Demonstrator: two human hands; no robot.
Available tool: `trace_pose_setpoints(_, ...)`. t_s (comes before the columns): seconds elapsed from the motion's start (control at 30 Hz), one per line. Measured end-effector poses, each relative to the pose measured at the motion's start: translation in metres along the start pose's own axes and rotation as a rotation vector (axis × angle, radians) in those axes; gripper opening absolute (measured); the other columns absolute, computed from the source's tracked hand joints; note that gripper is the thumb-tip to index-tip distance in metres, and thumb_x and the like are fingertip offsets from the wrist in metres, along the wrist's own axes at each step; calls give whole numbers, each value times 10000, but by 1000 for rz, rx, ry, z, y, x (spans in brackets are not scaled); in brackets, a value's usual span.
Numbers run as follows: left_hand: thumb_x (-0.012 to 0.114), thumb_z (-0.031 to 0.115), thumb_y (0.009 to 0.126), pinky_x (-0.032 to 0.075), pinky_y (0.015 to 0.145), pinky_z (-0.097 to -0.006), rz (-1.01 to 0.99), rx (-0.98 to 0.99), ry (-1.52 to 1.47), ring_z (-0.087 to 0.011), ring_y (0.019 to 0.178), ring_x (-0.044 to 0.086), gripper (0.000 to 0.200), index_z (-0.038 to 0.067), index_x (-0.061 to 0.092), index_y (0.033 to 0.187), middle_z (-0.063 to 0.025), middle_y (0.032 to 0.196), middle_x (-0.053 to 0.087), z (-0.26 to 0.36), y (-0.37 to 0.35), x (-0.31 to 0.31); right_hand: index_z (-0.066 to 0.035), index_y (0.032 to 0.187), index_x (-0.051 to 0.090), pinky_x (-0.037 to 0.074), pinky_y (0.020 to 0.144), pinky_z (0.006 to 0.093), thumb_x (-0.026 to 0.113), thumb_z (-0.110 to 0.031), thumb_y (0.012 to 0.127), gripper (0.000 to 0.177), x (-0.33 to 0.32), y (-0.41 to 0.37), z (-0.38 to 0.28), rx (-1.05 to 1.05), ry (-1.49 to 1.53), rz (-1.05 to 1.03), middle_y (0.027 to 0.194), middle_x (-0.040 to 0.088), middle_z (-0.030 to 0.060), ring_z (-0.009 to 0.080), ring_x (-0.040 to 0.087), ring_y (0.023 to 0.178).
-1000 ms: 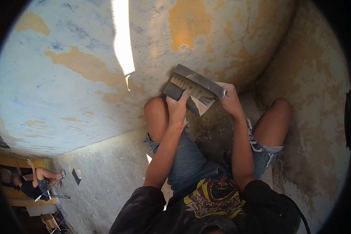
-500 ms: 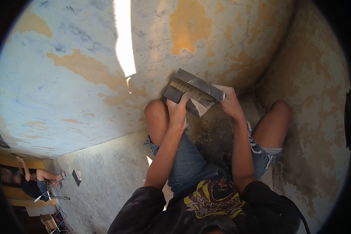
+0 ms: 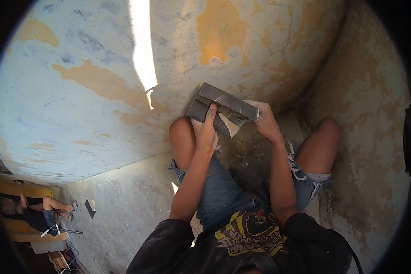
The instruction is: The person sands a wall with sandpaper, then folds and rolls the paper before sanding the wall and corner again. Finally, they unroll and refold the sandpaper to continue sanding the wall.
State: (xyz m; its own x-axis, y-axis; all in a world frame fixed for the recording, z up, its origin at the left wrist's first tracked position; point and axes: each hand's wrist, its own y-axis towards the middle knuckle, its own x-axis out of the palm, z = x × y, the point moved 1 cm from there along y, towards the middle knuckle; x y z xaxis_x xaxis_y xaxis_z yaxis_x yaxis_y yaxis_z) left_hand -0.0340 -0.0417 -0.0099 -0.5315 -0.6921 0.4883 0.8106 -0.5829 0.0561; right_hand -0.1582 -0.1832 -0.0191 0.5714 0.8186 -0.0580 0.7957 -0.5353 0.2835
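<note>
A dark grey sheet of sandpaper [image 3: 228,101] is held up between my two hands, in front of the wall and above my knees. Its two long sides are bent in toward each other, with a narrow gap between them. A pale, ragged patch shows at its lower edge. My left hand [image 3: 205,130] grips the lower left side, thumb lying over the grey face and fingers hidden behind. At the right end, my right hand [image 3: 266,121] is closed on the upper strip; whitish dust covers its fingers.
A wall [image 3: 100,128] with peeling paint rises in front, meeting a second wall [image 3: 365,137] at the right corner. A dark flat piece [image 3: 90,208] lies on the concrete floor [image 3: 123,205]. At far left, another person [image 3: 39,219] sits near metal-legged furniture.
The sandpaper's sides have folded closer together, covering most of the printed yellowish backing. Both hands have shifted slightly left. The other person's raised arm has moved a little.
</note>
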Motion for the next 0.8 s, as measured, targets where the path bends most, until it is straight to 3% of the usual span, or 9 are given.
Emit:
trace_pose_setpoints(0.3,608,61,993,485,965,-330,21,66,-23,-170,1107,590,289,40,524,1268,-42,1194,602,-8,8,-11,66,1180,665,485,958,310,560,-67,906,322,11,2,1,13,67,-76,1146,727,134,169,647,1069)
trace_pose_setpoints(0.4,590,47,1001,508,909,-306,38,82,5,-150,1039,610,217,39,545,1213,-32,1133,615,-13,11,-19,51,1192,665,497,918,302,594,-81,892,335,14,2,-11,21,95,-62,1097,736,116,148,649,1014)
trace_pose_setpoints(0.5,568,35,1007,526,850,-286,7,123,39,-129,974,621,156,43,555,1163,-26,1089,616,-18,14,-24,-5,1190,691,506,865,300,681,-115,842,366,13,0,-29,187,76,-142,1010,736,95,138,646,939)
trace_pose_setpoints(0.6,548,20,1006,539,789,-285,52,126,39,-116,921,618,121,56,553,1121,-20,1051,609,-18,12,-21,-76,1252,676,505,820,300,770,-166,790,480,8,0,-22,55,-81,-241,1089,701,84,136,620,916)
trace_pose_setpoints(0.67,544,0,989,550,737,-306,71,113,-27,-142,859,623,97,63,541,1063,-36,960,608,-14,9,-16,-138,1387,581,501,851,312,806,-205,775,656,4,-3,-13,0,-71,-345,1240,630,97,163,609,975)
trace_pose_setpoints(0.8,557,13,975,552,686,-327,50,31,-45,-195,796,626,78,62,521,1023,-60,866,592,-12,10,-18,-156,1498,439,499,938,308,808,-91,748,839,-2,-9,-14,157,-29,-417,1354,552,110,166,569,1062)
